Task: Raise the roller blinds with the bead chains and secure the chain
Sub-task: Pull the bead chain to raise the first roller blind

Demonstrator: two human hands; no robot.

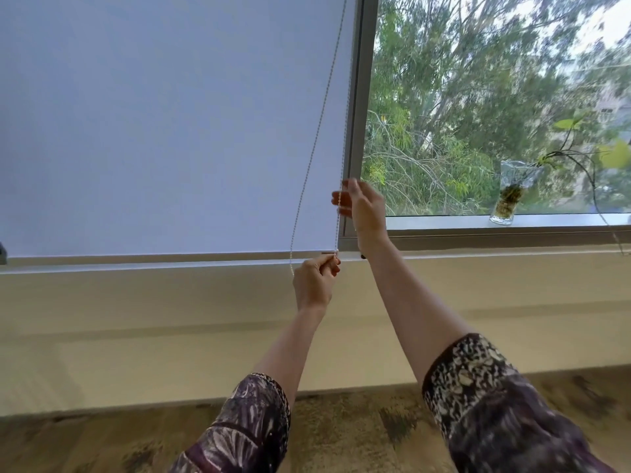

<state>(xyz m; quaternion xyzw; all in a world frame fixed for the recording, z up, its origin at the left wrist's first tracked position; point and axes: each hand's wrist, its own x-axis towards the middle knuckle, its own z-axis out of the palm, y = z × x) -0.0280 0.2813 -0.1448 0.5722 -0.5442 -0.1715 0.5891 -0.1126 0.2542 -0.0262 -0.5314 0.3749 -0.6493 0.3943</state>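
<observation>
Running near-vertical, bead chain [342, 131] apparently within both hands' [316, 281] grip.

Head view: looking forward from the person's head, facing the window frame [358, 131] close up (wide-angle, edges bending).
Framing: roller blind [164, 124] filling left, floor [341, 431] lying near.

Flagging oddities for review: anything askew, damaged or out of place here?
Nothing stands out. The blind hangs level, fully lowered; both hands grip the bead chain, left hand low, right hand higher. A glass jar stands upright on the sill.
</observation>
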